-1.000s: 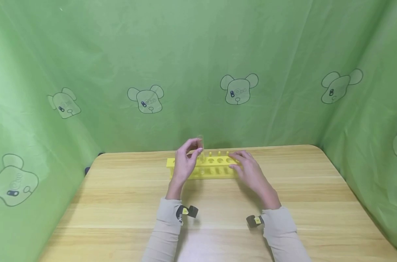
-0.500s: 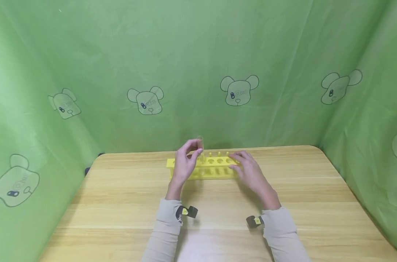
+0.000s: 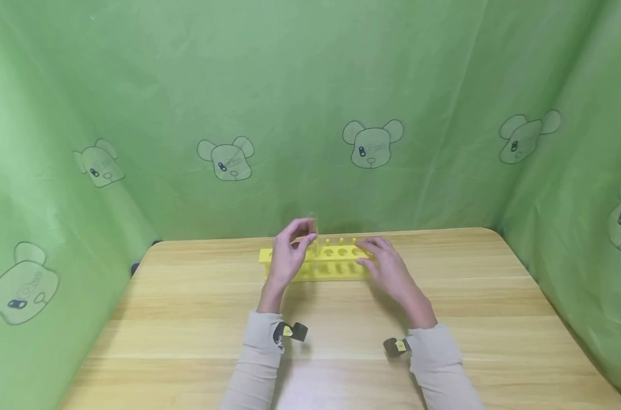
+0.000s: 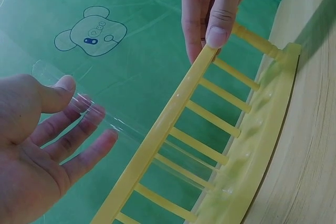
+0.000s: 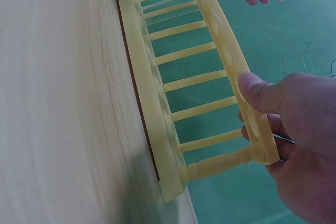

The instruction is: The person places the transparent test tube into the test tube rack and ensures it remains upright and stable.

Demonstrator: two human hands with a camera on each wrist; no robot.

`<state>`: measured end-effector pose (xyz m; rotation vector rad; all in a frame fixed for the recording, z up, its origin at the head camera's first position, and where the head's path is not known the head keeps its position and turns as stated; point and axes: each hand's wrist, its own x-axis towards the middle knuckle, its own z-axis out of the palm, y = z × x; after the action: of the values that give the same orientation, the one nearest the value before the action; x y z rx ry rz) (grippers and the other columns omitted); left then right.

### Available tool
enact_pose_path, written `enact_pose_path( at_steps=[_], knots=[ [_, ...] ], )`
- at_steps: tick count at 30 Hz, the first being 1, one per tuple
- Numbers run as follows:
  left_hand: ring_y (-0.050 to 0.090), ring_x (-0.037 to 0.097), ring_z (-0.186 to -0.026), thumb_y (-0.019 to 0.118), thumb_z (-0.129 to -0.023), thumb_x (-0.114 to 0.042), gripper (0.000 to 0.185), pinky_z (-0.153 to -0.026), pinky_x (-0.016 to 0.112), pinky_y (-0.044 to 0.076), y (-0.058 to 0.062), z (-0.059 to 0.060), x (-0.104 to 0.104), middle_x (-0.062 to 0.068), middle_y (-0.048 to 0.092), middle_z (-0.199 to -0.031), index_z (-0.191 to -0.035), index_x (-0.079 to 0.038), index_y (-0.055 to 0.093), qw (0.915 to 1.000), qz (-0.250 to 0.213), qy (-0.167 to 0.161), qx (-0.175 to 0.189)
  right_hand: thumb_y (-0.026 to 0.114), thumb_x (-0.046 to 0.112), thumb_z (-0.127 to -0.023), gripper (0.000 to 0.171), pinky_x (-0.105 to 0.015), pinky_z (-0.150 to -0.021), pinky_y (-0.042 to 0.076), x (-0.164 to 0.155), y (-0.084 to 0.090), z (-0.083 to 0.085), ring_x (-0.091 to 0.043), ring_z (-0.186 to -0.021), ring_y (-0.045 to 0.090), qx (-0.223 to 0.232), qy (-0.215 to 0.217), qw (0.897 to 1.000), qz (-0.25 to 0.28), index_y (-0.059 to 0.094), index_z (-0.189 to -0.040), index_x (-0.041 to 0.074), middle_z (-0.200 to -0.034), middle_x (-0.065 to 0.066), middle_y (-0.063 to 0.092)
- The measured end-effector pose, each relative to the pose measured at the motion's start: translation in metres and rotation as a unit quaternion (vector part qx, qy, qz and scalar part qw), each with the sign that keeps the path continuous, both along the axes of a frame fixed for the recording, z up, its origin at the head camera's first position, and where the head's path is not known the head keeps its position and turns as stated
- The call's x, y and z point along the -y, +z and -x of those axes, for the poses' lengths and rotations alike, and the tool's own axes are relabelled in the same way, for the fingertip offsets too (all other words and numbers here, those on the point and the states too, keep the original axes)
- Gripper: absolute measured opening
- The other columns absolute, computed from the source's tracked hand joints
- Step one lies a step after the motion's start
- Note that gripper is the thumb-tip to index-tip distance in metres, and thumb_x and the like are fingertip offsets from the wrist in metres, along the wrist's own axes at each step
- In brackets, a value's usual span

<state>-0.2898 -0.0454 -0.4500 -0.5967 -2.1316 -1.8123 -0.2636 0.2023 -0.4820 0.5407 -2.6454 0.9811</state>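
Note:
A yellow test-tube rack (image 3: 336,267) stands across the far middle of the wooden table (image 3: 187,319). My left hand (image 3: 308,234) pinches the top of a clear test tube (image 3: 314,226) between thumb and fingers. In the left wrist view the tube (image 4: 121,127) passes through a hole in the rack's upper plate (image 4: 157,145), and its lower end sits on the base. My right hand (image 3: 366,253) grips the rack's right end. In the right wrist view its thumb (image 5: 257,90) presses on the upper plate and its fingers curl behind. The rack's other holes look empty.
Green cloth printed with bear heads (image 3: 372,142) hangs close behind and on both sides of the table. The table's far edge runs just behind the rack. Small cameras sit on both sleeves (image 3: 290,331). Bare wood lies between rack and body.

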Motion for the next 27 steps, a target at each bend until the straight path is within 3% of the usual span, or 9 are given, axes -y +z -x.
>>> enact_pose_path(
  at_steps=[7,14,21,27],
  knots=[
    [0.069,0.029,-0.107,0.069,-0.095,0.000,0.035,-0.087,0.032,0.062,-0.005,0.000,0.005,0.015,0.070,-0.111,-0.130,-0.006,0.066,1.0000,-0.001,0.006,0.005,0.071,0.010,-0.097,0.044,-0.055,-0.110,0.046,0.006,-0.003,0.003,-0.037,-0.127,0.052,0.005,0.007,1.000,0.000,0.060,-0.138,-0.001,-0.135,-0.018,0.058],
    [0.066,0.042,-0.107,0.067,-0.093,0.011,0.041,-0.092,0.044,0.061,0.020,-0.017,0.006,0.031,0.065,-0.113,-0.133,0.008,0.058,0.9999,0.006,-0.012,0.003,0.072,0.008,-0.095,0.044,-0.054,-0.109,0.047,0.008,-0.002,0.003,-0.038,-0.126,0.053,-0.010,0.009,1.000,0.001,0.060,-0.136,-0.003,-0.133,-0.020,0.059],
    [0.065,0.041,-0.111,0.069,-0.094,0.004,0.048,-0.096,0.050,0.058,-0.003,0.002,0.008,0.026,0.066,-0.117,-0.140,0.002,0.056,1.0000,0.004,-0.005,0.003,0.071,0.012,-0.097,0.047,-0.057,-0.113,0.042,0.007,-0.002,0.003,-0.040,-0.129,0.052,0.003,0.004,1.000,0.006,0.057,-0.140,-0.002,-0.139,-0.020,0.057],
    [0.064,0.031,-0.115,0.065,-0.101,-0.015,0.042,-0.102,0.047,0.054,-0.008,0.006,0.012,0.015,0.068,-0.122,-0.142,-0.007,0.057,0.9999,0.013,-0.002,0.002,0.070,0.017,-0.099,0.050,-0.058,-0.116,0.038,0.004,-0.004,0.001,-0.041,-0.135,0.049,-0.010,0.003,1.000,0.018,0.055,-0.143,0.000,-0.146,-0.020,0.053]
  ],
)
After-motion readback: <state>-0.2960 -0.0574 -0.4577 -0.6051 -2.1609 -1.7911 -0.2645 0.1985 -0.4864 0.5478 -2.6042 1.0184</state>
